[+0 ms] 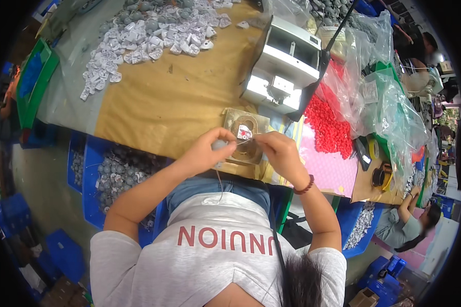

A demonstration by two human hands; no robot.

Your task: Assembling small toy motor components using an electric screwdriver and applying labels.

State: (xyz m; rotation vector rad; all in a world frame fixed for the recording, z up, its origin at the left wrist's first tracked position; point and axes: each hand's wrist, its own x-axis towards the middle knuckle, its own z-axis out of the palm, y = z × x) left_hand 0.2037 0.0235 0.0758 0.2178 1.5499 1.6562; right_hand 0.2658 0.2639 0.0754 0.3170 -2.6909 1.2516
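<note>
On the table (153, 112), near edge: one squarish fixture (264, 122), bearing a small white piece (244, 129), red at its centre. Left hand (205, 150) and right hand (283, 152): one to either side of the piece, fingertips bent in close to it; whether they grasp anything, cannot tell. Far side: white parts (161, 41), heaped. Right: white machine (287, 66); red parts (327, 128), piled.

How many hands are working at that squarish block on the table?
2: the left hand at the left side of the block, the right hand at its right. Neither is hidden.
</note>
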